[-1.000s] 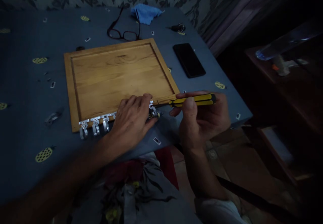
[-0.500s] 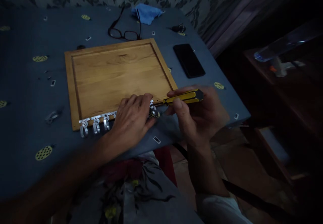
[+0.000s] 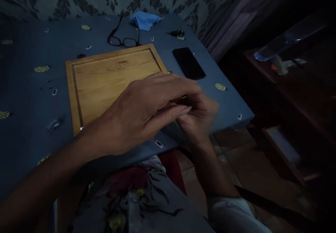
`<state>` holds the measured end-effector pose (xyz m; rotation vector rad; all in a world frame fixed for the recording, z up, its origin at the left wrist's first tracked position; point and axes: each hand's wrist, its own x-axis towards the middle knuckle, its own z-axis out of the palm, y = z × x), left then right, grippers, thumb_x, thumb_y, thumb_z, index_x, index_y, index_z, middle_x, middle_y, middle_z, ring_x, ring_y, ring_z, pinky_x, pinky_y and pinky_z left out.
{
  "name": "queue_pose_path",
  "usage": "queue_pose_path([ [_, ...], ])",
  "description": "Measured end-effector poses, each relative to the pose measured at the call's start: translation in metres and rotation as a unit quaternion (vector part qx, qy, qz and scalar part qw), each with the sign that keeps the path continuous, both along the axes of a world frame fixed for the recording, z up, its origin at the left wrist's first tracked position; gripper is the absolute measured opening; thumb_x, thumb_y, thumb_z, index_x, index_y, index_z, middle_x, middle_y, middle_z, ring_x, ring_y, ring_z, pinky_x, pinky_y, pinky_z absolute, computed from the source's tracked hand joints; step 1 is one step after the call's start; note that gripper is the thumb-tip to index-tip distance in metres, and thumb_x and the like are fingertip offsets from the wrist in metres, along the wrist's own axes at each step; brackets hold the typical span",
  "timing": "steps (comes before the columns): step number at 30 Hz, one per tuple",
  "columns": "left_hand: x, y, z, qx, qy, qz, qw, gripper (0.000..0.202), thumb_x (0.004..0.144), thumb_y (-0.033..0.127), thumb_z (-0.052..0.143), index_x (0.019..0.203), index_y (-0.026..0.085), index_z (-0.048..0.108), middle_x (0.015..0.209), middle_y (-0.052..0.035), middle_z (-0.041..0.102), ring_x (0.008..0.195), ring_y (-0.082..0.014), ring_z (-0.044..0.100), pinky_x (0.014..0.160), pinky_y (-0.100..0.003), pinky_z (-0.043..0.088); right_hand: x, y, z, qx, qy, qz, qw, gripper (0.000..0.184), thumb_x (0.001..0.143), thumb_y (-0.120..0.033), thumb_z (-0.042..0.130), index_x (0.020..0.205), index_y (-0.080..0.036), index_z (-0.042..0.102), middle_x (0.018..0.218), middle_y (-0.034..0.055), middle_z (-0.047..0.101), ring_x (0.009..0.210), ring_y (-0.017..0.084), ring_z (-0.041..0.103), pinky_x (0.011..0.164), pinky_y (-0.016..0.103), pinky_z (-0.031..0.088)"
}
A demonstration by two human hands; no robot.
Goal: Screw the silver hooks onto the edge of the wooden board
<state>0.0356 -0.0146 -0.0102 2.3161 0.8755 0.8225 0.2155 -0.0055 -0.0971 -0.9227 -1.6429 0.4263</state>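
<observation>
A wooden board [image 3: 105, 79] with a raised rim lies on the blue tablecloth. My left hand [image 3: 141, 110] hovers over the board's near right corner, fingers stretched out and holding nothing I can see. It hides the metal hook rail on the board's front edge, except for a glint at the left end [image 3: 82, 128]. My right hand [image 3: 203, 115] is just behind and to the right of it, fingers curled. Only a sliver of the yellow screwdriver handle [image 3: 183, 97] shows in it.
Black glasses [image 3: 122, 40], a blue cloth [image 3: 144, 20] and a small dark item [image 3: 176, 33] lie behind the board; a black phone [image 3: 188, 63] is to its right. A loose metal piece [image 3: 54, 123] sits at left. A dark side table [image 3: 301, 86] with a bottle [image 3: 286, 42] stands right.
My left hand has lifted off the hook rail and moved up and right, over my right hand. The screwdriver has drawn in under it and is nearly hidden. The view shifted slightly.
</observation>
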Motion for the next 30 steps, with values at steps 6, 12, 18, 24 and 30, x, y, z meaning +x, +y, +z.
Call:
queue_pose_path([
  [6, -0.001, 0.013, 0.003, 0.024, 0.022, 0.007, 0.999, 0.024, 0.108, 0.02, 0.054, 0.111, 0.027, 0.077, 0.114, 0.0026, 0.081, 0.114, -0.0202, 0.076, 0.098, -0.035, 0.061, 0.008, 0.002, -0.011, -0.062, 0.031, 0.079, 0.994, 0.019, 0.089, -0.035, 0.08, 0.105, -0.024, 0.076, 0.092, 0.0003, 0.075, 0.07, 0.014, 0.07, 0.067, 0.032, 0.062],
  [12, -0.006, 0.021, 0.0, 0.001, 0.024, 0.057, 0.998, 0.02, 0.105, 0.028, 0.06, 0.12, 0.026, 0.073, 0.109, 0.0006, 0.08, 0.103, -0.0223, 0.079, 0.088, -0.035, 0.064, 0.023, -0.01, -0.028, -0.101, -0.072, 0.096, 0.988, 0.043, 0.095, -0.029, 0.07, 0.137, -0.027, 0.063, 0.128, 0.0089, 0.075, 0.108, 0.023, 0.076, 0.096, 0.043, 0.064],
  [18, -0.007, 0.02, -0.002, -0.009, 0.026, 0.054, 0.998, 0.018, 0.105, 0.03, 0.058, 0.111, 0.026, 0.075, 0.1, 0.0012, 0.079, 0.095, -0.0209, 0.079, 0.083, -0.033, 0.062, 0.027, -0.014, -0.048, -0.082, -0.17, 0.094, 0.978, 0.061, 0.096, -0.034, 0.069, 0.153, -0.025, 0.049, 0.144, 0.0147, 0.069, 0.134, 0.033, 0.067, 0.112, 0.056, 0.056],
  [24, -0.01, 0.023, -0.01, 0.006, -0.001, 0.046, 0.999, 0.021, 0.107, 0.035, 0.056, 0.113, 0.028, 0.075, 0.103, 0.0027, 0.08, 0.093, -0.0175, 0.078, 0.082, -0.028, 0.061, 0.027, -0.012, -0.05, -0.063, -0.196, 0.095, 0.974, 0.058, 0.098, -0.036, 0.068, 0.153, -0.028, 0.049, 0.136, 0.0121, 0.074, 0.126, 0.03, 0.071, 0.107, 0.052, 0.059],
  [30, -0.011, 0.021, -0.007, 0.007, 0.031, 0.058, 0.998, 0.022, 0.108, 0.036, 0.058, 0.112, 0.025, 0.075, 0.096, 0.0033, 0.079, 0.087, -0.0145, 0.077, 0.084, -0.024, 0.061, 0.025, -0.011, -0.052, -0.036, -0.198, 0.09, 0.975, 0.058, 0.098, -0.036, 0.07, 0.152, -0.028, 0.049, 0.128, 0.0099, 0.076, 0.116, 0.029, 0.073, 0.099, 0.049, 0.061],
])
